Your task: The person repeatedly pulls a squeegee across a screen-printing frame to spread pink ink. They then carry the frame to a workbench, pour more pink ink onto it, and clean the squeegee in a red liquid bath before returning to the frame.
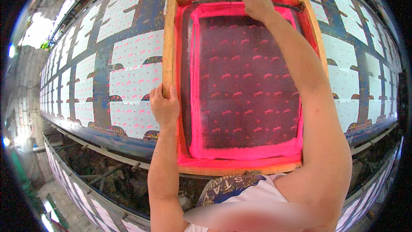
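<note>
Long dk tbl [148,6] runs L–R, brickwork [26,77] & brt light [38,30] far L.

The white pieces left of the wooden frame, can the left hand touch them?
Probably yes: the left hand is close beside the white pieces and nothing seems to block it. It seems to grip the wooden frame, so it may need to let go.

The person wears a white top [258,195] with dark, lettered print [234,185].
</note>
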{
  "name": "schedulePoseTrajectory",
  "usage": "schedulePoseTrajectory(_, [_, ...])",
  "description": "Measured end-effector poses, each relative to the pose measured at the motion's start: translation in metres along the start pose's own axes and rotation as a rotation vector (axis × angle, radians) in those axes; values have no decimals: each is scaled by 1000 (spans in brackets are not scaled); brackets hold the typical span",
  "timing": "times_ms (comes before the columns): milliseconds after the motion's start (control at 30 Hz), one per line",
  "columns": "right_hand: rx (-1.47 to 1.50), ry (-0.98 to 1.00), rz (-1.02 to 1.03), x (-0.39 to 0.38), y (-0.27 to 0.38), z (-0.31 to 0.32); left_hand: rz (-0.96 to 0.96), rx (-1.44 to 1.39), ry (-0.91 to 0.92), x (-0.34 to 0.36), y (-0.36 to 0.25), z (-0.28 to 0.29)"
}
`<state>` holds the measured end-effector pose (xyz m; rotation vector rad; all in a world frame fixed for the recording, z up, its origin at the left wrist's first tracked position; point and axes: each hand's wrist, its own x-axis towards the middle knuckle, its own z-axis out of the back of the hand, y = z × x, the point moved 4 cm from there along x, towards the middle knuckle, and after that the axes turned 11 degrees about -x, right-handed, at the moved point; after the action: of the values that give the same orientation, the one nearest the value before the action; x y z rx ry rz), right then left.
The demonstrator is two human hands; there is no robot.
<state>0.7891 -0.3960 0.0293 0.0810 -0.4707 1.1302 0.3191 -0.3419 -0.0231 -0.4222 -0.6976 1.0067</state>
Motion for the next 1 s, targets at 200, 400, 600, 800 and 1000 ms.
schedulePoseTrajectory(200, [-21,12,79,16,-12,-18,1,-12,2,-1,0,0])
schedulePoseTrajectory(400, [-4,119,110,19,-14,-7,-12,4,13,0,-1,1])
schedulePoseTrajectory(600, [33,324,191,-25,11,23,-17,15,15,2,-1,1])
schedulePoseTrajectory(800, [75,321,224,-120,56,74,-10,7,32,5,2,1])
schedulePoseTrajectory(1000, [91,461,175,-224,111,124,-70,8,41,6,7,-2])
